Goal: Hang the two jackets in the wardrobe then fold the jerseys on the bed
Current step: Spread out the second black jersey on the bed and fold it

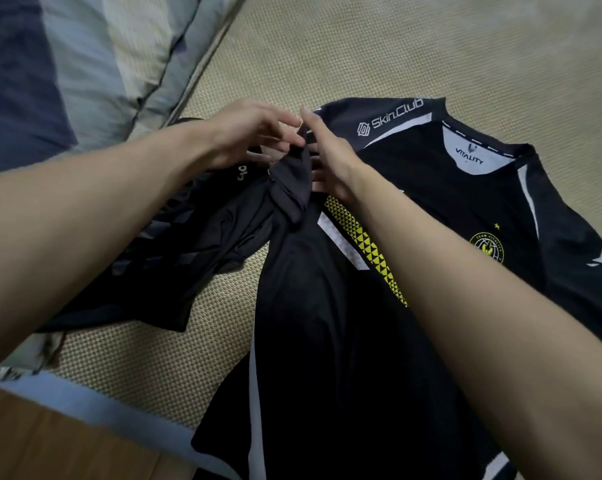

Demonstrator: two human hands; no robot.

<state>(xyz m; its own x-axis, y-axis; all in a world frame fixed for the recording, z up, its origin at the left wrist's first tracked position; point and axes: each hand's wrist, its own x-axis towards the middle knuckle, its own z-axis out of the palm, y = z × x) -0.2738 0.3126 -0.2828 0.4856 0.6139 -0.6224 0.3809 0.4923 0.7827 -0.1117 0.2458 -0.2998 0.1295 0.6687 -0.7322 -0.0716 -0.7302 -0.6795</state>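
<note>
— What surface is shown?

— A bed covered by a woven tan mat is seen, edged by a strip of wooden floor at lower left. A striped grey and navy quilt is bunched along the upper left.

— What lies on it?

— A black jersey with yellow trim is spread face up across the mat; a second dark jersey is crumpled just left of it.

— And the hands?

— A bunched sleeve of the black jersey is pinched by the left hand, fingers curled. The same fold is touched by the right hand, fingers loosely extended; a firm grasp cannot be told.
</note>
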